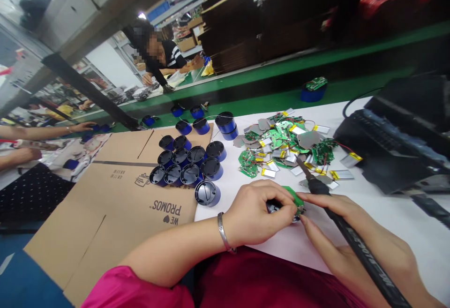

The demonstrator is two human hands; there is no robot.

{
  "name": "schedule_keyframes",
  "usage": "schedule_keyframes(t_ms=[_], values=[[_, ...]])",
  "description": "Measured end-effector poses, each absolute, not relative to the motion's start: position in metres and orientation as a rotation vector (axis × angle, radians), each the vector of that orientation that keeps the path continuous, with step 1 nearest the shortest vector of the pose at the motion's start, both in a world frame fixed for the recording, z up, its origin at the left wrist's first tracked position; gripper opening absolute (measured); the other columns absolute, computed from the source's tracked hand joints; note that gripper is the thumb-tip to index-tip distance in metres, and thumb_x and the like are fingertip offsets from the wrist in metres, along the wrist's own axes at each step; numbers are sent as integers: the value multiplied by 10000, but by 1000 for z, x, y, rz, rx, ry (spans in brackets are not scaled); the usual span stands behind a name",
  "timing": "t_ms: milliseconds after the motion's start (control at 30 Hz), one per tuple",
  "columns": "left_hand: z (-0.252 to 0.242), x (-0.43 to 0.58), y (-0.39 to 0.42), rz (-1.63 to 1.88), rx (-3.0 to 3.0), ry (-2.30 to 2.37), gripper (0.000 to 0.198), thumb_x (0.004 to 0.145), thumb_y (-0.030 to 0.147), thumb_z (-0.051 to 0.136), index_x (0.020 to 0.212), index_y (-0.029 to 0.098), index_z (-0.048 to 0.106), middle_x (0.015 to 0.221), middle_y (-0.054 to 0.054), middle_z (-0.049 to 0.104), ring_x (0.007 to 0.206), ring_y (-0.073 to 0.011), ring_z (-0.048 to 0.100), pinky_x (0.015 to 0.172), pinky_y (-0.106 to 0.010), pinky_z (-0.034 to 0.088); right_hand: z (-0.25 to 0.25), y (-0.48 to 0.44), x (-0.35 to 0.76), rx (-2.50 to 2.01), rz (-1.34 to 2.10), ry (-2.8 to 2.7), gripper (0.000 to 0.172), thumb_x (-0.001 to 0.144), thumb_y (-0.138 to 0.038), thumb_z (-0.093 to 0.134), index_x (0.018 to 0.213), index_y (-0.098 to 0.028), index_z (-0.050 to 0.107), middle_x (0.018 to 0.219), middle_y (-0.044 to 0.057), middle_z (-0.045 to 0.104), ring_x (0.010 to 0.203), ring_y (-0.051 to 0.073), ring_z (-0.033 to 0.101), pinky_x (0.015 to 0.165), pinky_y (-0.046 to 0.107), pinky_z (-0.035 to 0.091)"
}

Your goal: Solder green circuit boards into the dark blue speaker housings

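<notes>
Spanning the left, a cardboard sheet [119,216] bore blue cups [190,174], with a pile of circuit boards [281,133] farther right. At near right, the right hand [383,237] and the left hand [258,212] (a soldering iron [352,240] across the former) were clamped on a green board [294,196].

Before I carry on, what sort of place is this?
Probably an electronics assembly workshop: there are heaped green circuit boards and flat battery cells, clustered round blue housings, and what looks like a soldering iron in the right hand.
</notes>
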State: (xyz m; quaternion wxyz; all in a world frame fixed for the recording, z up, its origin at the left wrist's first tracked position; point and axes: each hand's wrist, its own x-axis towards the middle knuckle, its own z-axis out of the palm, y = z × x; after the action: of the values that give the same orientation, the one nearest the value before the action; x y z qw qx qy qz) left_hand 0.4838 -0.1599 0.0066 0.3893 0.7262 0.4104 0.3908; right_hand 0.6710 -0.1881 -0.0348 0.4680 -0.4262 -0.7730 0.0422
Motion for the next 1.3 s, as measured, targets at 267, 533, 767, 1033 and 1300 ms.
schedule_keyframes(t_ms=[267, 533, 767, 1033, 1300], values=[[11, 484, -166, 1013, 1868, 1086, 74, 782, 122, 708, 712, 142, 714, 863, -94, 779, 847, -171, 735, 828, -253, 553, -43, -188, 670, -1181, -22, -1802, 265, 1011, -333, 573, 1249, -216, 566, 1034, 2, 673, 859, 135, 682, 850, 224, 540], [11, 485, -166, 968, 1856, 1139, 106, 780, 123, 715, 683, 161, 699, 857, -65, 796, 864, -176, 752, 871, -275, 513, -40, -190, 670, -1137, 38, -1873, 265, 1007, -373, 559, 1238, -244, 572, 1102, 18, 679, 882, 191, 691, 871, 325, 569], [13, 485, -167, 997, 1817, 1143, 113, 809, 160, 696, 697, 172, 700, 854, -63, 792, 843, -178, 744, 851, -296, 528, -39, -188, 676, -1072, -61, -1913, 299, 987, -278, 595, 1279, -230, 558, 1084, 14, 680, 879, 172, 683, 890, 298, 557], [6, 486, -174, 1035, 1936, 1144, 107, 794, 149, 699, 698, 193, 681, 855, -28, 791, 846, -173, 738, 875, -331, 496, -29, -204, 670, -1137, 105, -1855, 225, 1012, -304, 544, 1223, -229, 558, 1070, 24, 658, 880, 165, 668, 872, 296, 545], [9, 486, -174, 987, 1905, 1147, 110, 824, 182, 699, 716, 191, 684, 873, -36, 788, 862, -176, 731, 885, -338, 496, -17, -193, 669, -1134, 244, -1797, 156, 987, -341, 558, 1111, -248, 574, 862, -4, 665, 833, 172, 691, 729, 248, 572]])
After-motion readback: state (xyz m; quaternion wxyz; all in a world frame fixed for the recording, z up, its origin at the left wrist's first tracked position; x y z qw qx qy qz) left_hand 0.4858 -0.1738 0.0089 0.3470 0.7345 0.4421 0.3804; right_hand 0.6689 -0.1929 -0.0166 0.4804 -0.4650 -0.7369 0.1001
